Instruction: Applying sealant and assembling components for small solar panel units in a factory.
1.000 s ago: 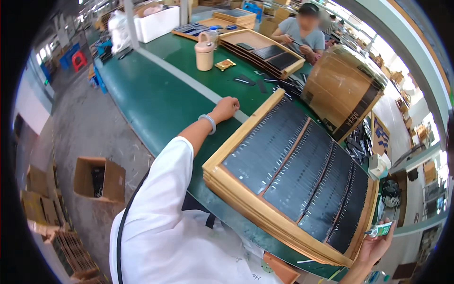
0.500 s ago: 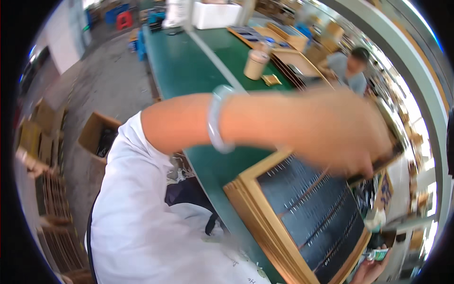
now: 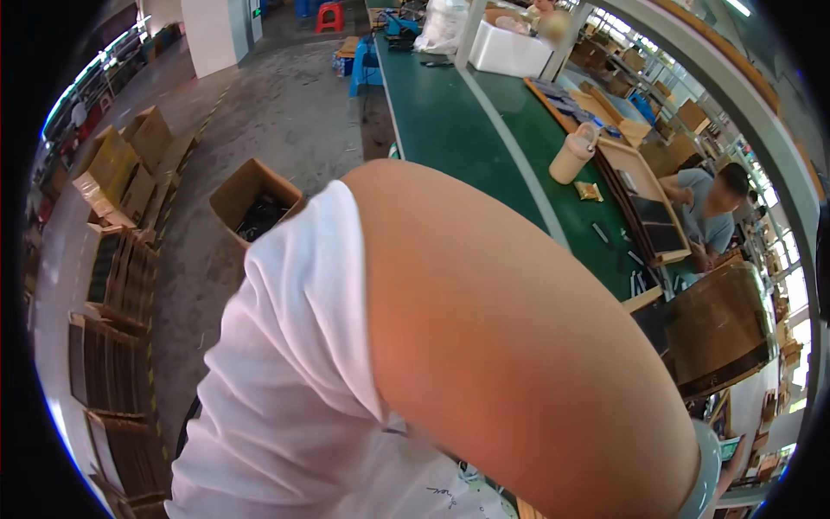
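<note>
Bare forearm [image 3: 510,346] in white short sleeve [image 3: 294,363] fills view, over long green tabletop [image 3: 441,121]. Both hands hidden; grip cannot be told.

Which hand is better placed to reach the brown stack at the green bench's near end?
Probably left: the left arm stretches across the view, its bracelet low right, just below the brown stack. The right hand is out of view, so it cannot be judged.

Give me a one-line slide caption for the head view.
Bare forearm in white sleeve fills the frame above a green workbench; hands unseen.
</note>
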`<state>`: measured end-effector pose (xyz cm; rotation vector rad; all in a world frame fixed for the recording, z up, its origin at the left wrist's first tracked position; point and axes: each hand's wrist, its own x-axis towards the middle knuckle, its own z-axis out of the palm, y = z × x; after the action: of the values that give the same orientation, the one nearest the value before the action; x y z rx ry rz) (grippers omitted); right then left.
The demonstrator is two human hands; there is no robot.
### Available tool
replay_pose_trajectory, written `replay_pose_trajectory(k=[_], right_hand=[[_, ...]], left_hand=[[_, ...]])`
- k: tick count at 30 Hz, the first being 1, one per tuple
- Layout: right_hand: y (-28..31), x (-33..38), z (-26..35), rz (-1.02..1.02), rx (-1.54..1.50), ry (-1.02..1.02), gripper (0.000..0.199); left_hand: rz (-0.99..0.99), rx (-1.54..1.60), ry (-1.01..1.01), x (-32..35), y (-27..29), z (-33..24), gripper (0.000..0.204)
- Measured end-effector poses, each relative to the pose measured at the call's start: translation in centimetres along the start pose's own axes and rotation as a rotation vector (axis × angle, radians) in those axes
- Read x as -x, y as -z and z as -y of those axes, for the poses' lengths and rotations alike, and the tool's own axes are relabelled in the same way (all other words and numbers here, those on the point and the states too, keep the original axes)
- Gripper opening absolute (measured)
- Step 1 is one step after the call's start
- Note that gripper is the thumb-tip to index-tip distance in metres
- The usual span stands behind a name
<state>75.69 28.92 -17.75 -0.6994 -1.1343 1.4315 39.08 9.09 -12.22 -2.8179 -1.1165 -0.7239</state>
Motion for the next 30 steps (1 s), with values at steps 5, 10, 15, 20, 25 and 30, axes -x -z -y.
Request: replay_pose_trajectory(k=[5,10,15,20,25,30], right_hand=[[-0.5,-0.8,-0.8,-0.008,0.088,0.084,0.030],[-3.6,-3.8,-1.7,-0.109,0.244,-0.036,0.030],[-8.9,-5.2,-3.6,-0.075,0.275,-0.054,0.031],[-15.7,-6.5,-8.8,0.130,0.326,-0.119,0.032],[-19.2,-6.2,-12.4,0.217,0.416,-0.109,0.043],[-18.5,-5.8,-15.3,0.329,0.398,-0.092,0.042]], left_hand=[[0.059,0.170,-0.005,0.9,-2.4,0.0,0.014],[0.112,0.419,-0.081,0.3,-4.9,0.3,0.016],[0.070,0.335,0.063,0.4,-7.3,-0.3,0.023],[-0.102,0.177,0.194,-1.0,-14.4,2.4,0.088],[-0.001,0.301,0.306,-1.0,-17.1,4.2,0.111],[0.090,0.315,0.380,-0.8,-17.9,4.4,0.119]])
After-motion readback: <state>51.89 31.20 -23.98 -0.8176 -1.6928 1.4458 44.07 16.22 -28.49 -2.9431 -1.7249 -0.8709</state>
